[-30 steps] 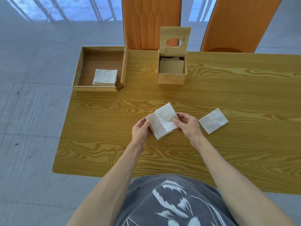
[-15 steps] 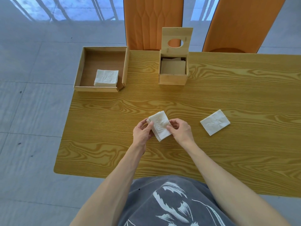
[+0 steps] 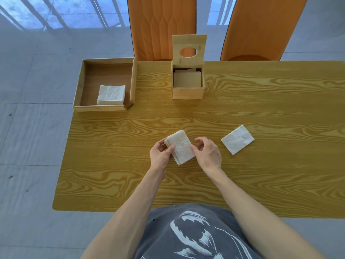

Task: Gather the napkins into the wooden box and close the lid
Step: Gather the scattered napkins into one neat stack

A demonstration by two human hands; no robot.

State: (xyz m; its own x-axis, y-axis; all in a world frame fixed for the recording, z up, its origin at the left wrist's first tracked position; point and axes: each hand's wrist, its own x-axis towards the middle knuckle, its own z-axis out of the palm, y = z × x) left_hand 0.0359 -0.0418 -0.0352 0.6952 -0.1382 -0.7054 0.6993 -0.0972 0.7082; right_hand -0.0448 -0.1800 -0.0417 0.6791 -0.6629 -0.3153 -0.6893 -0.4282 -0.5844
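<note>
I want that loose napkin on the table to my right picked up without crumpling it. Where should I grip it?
Probably with the right hand, from above: the loose napkin lies flat and turned diagonally on the table, so pinch its near corner or left edge, lifting it first to slip a finger under.

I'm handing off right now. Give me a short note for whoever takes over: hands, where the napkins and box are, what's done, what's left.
Left hand and right hand: together gripping a small napkin stack just above the table.
Loose napkin: flat on the table, right of the hands.
Tray, far left: holds another napkin pile.
Wooden box: lid upright, some napkins inside.
Left: load the held stack, loose napkin and tray pile, then close the lid.
</note>
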